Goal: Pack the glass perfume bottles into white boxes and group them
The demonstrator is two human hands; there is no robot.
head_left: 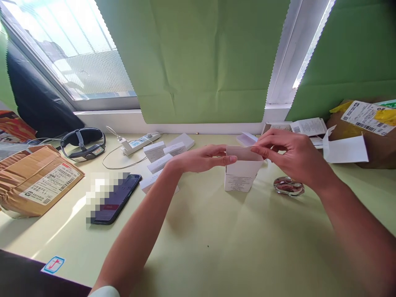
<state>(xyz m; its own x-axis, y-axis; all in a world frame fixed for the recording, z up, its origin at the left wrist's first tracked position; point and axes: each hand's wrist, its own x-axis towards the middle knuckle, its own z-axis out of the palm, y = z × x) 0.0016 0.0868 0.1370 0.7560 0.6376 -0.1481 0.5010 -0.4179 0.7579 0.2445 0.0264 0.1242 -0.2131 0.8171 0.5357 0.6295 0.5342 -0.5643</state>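
Through the head camera I have a white cardboard box [239,177], smooth and straight-sided, with fine dark print on its near face and a pale inner panel showing at its open top. To its right lies a low, rounded, shiny object [289,187]; glare and reflections blur it, so it may be clear plastic or glass, I can't be sure. Farther left I see several small white cartons [155,152] with printed faces, and at the far right more pale cartons [307,126] beside a brown parcel [379,146] with a shipping label. A creased brown package [58,185] sits on the left, near a dark smartphone [123,198], a black headband [83,146] and a white power strip [142,142].

All this rests on a smooth, pale yellow-green table [222,255], sunlit at left. Beyond it, a green blind [210,62] with zigzag edges hangs beside a bright window [93,62].

The box stands upright on the table between my operator's hands. The left hand [206,158] grips its upper left edge, thumb on the near side; the right hand [286,150] pinches its upper right edge between thumb and fingers, above and left of the shiny object.
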